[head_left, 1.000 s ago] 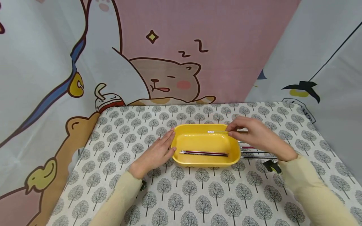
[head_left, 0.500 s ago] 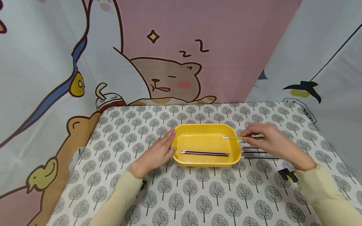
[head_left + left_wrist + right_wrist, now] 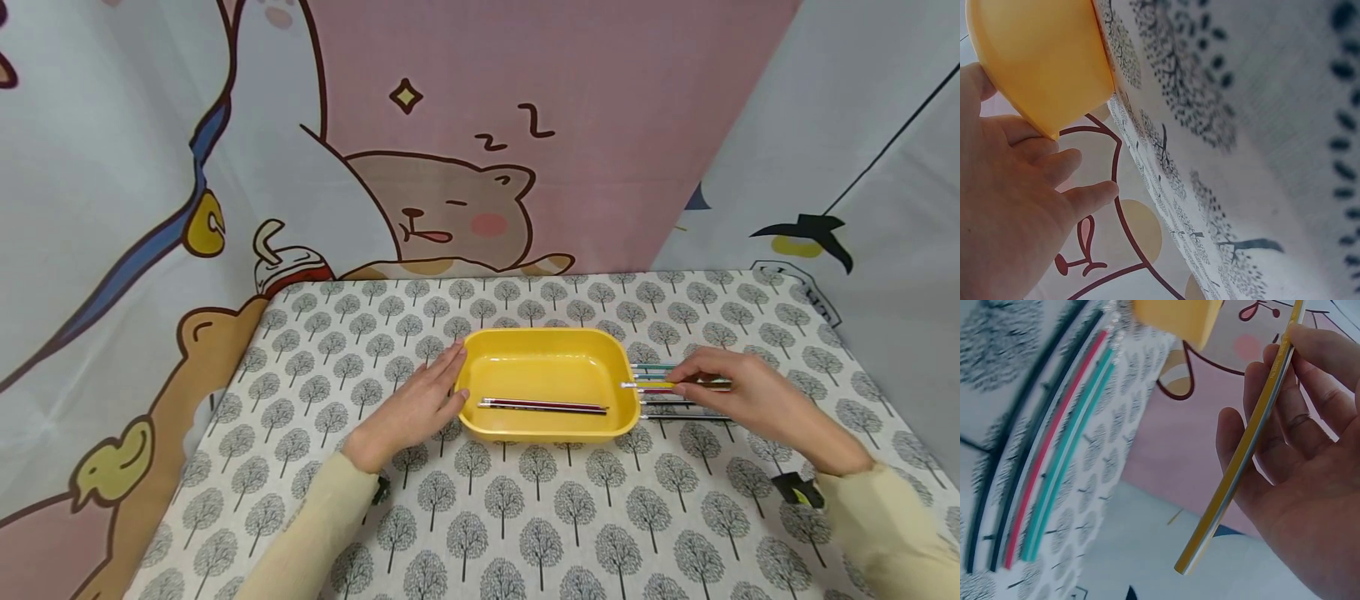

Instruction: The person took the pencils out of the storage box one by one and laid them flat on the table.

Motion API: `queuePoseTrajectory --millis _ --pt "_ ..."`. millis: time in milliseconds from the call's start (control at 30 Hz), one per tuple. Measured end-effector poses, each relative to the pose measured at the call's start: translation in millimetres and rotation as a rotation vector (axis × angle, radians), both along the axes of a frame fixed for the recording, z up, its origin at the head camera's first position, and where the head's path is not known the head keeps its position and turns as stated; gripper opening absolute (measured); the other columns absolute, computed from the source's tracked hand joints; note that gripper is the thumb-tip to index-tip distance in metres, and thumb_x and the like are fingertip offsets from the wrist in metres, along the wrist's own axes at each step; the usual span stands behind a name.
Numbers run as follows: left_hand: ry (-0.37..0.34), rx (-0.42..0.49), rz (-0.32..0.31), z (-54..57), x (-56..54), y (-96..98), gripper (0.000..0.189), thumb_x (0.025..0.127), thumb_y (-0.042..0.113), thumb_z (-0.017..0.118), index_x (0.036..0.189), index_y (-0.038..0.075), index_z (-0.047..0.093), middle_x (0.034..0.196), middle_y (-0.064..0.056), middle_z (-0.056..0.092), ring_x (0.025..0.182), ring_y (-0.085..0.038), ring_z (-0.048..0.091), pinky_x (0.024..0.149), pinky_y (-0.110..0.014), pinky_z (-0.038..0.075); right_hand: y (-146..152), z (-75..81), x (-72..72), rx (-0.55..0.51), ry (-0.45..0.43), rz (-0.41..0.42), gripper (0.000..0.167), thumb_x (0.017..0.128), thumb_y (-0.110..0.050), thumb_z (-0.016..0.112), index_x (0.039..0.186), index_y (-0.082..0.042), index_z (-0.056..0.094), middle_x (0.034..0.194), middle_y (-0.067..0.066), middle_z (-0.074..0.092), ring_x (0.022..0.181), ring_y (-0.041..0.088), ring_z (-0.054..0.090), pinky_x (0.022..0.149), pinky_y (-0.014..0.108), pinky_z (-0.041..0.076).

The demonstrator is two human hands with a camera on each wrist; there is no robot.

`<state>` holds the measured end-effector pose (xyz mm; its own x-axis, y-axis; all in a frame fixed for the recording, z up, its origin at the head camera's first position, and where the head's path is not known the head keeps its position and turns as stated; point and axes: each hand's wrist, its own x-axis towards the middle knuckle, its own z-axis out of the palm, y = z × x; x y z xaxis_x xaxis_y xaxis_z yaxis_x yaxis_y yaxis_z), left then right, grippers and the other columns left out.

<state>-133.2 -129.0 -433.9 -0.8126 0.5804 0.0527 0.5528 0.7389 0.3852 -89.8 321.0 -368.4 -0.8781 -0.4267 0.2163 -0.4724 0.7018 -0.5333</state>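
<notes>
My right hand [image 3: 738, 385] pinches a yellow pencil [image 3: 1254, 437] with a pale stripe between thumb and fingers. The pencil's white end points left, just by the right rim of the yellow tray [image 3: 547, 435]. Beneath and around this hand, several pencils lie side by side on the cloth: teal [image 3: 1066, 462], red [image 3: 1054, 444] and black [image 3: 686, 417]. My left hand [image 3: 412, 412] rests against the tray's left end, its fingers extended along the rim. Inside the tray, near its front wall, a dark red pencil [image 3: 543, 403] and a black one lie together.
A white cloth with black tree prints [image 3: 540, 533] covers the table. Behind it hangs a curtain [image 3: 637, 125] with cartoon animals, which also runs down the left and right sides.
My right hand has moved right and nearer with the yellow pencil, from above the tray to over the pencils beside it. The left hand and the tray have stayed put.
</notes>
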Motion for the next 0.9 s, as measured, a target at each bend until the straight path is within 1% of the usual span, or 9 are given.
queuePoseTrajectory --millis 100,300,367,500,633,900 --pt "-0.002 0.0 -0.001 0.2 0.2 0.0 0.067 0.111 0.037 0.042 0.163 0.001 0.019 0.173 -0.004 0.004 0.156 -0.033 0.02 0.122 -0.061 0.025 7 -6.5 2.4 0.004 -0.01 -0.009 0.022 0.089 -0.002 0.079 0.103 -0.019 0.077 0.096 -0.013 0.068 0.082 0.001 0.064 0.067 0.022 0.061" --pt "-0.005 -0.002 0.002 0.3 0.1 -0.1 0.068 0.111 0.038 0.041 0.164 0.001 0.019 0.173 -0.004 0.003 0.157 -0.03 0.018 0.123 -0.06 0.024 20 -20.2 8.5 0.048 -0.043 -0.048 0.022 0.09 -0.005 0.079 0.104 -0.022 0.077 0.099 -0.012 0.07 0.083 -0.001 0.062 0.067 0.022 0.059" --pt "-0.005 -0.002 0.001 0.7 0.2 -0.3 0.067 0.112 0.038 0.041 0.164 0.002 0.019 0.173 -0.003 0.003 0.157 -0.028 0.017 0.123 -0.059 0.024 24 -25.2 10.3 0.046 -0.065 -0.052 0.021 0.09 -0.006 0.079 0.104 -0.022 0.077 0.1 -0.011 0.07 0.083 -0.001 0.062 0.066 0.022 0.058" --pt "-0.005 -0.006 0.0 1.0 0.1 -0.2 0.067 0.112 0.037 0.042 0.164 0.001 0.019 0.173 -0.003 0.003 0.157 -0.028 0.017 0.123 -0.059 0.024 30 -34.6 13.0 0.041 -0.08 -0.048 0.021 0.09 -0.006 0.079 0.104 -0.022 0.076 0.099 -0.01 0.07 0.082 -0.001 0.062 0.065 0.023 0.059" --pt "-0.007 -0.008 -0.001 1.4 0.1 0.1 0.067 0.112 0.036 0.043 0.163 0.001 0.019 0.172 -0.003 0.003 0.157 -0.03 0.019 0.123 -0.06 0.024 33 -43.7 13.6 0.047 -0.064 -0.038 0.023 0.087 -0.004 0.081 0.102 -0.02 0.076 0.096 -0.012 0.069 0.079 -0.002 0.062 0.063 0.022 0.058" --pt "-0.009 -0.004 -0.002 1.2 0.1 0.2 0.066 0.112 0.035 0.042 0.163 0.001 0.019 0.172 -0.004 0.003 0.156 -0.033 0.021 0.123 -0.06 0.024 35 -56.7 13.3 0.077 -0.016 -0.021 0.026 0.083 -0.004 0.084 0.098 -0.024 0.076 0.093 -0.017 0.067 0.077 -0.003 0.058 0.062 0.021 0.056"
